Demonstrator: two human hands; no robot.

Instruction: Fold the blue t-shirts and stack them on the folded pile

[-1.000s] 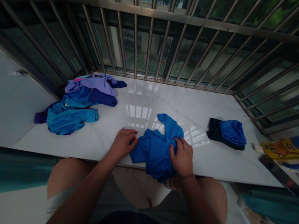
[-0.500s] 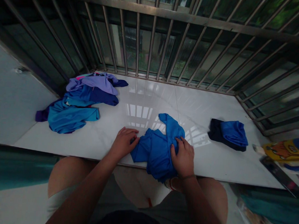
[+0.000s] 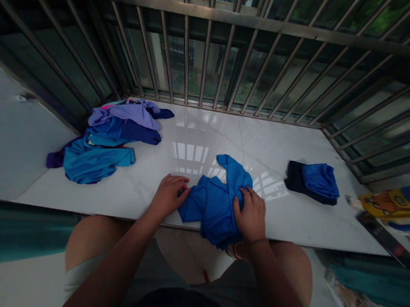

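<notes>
A blue garment, probably a long-sleeved top, lies crumpled on the white ledge in front of me. One sleeve-like part points toward the window, and its near edge hangs over the ledge's front. My right hand rests on the garment's right side, fingers spread and palm down. At the garment's left edge, my left hand lies on the ledge with its thumb apart from the fingers. Its thumb tip is close to the cloth; whether they touch I cannot tell.
Loose purple and blue clothes are heaped at the ledge's left. Folded dark and blue cloth sits on the right, with a yellow cartoon-printed item beyond it. Metal bars line the back of the white ledge.
The view has shifted very slightly. Both hands and the blue garment hold the same positions.
</notes>
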